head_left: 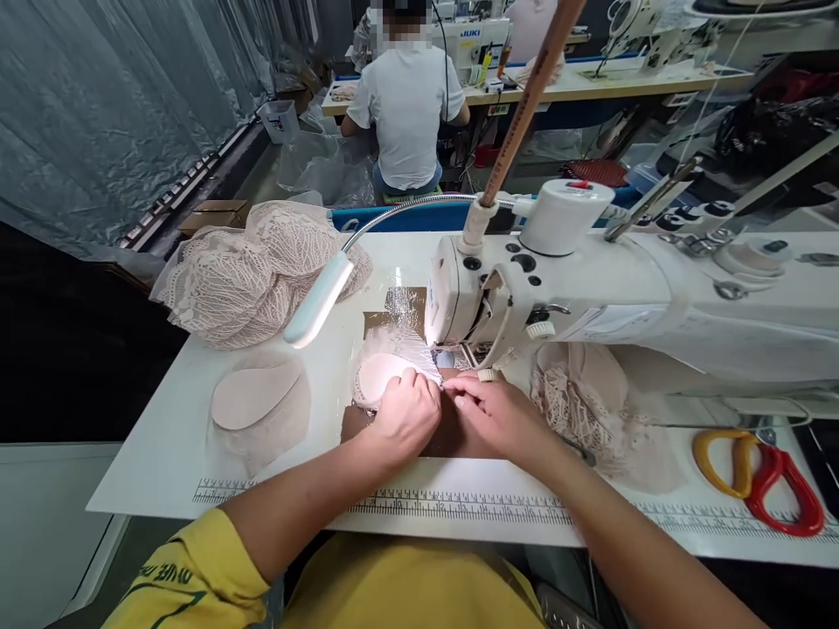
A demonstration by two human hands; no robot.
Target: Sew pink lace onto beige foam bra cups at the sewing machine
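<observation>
A pale pink lace bra cup (378,374) lies under the lamp at the needle area of the white sewing machine (557,288). My left hand (410,411) is closed on the cup's right edge, fingers curled. Close beside it, my right hand (495,411) pinches the lace edge near the presser foot with thumb and forefinger. The fingertips partly hide the edge of the fabric. Brown tape (452,437) covers the table beneath both hands.
Stacked lace cups (242,279) stand at the back left, with a smooth cup piece (255,397) nearer. A gooseneck lamp (319,299) arches over the work. Lace fabric (583,402) and red-and-yellow-handled scissors (780,489) lie right. A printed ruler (406,504) runs along the front; a person (410,114) sits beyond.
</observation>
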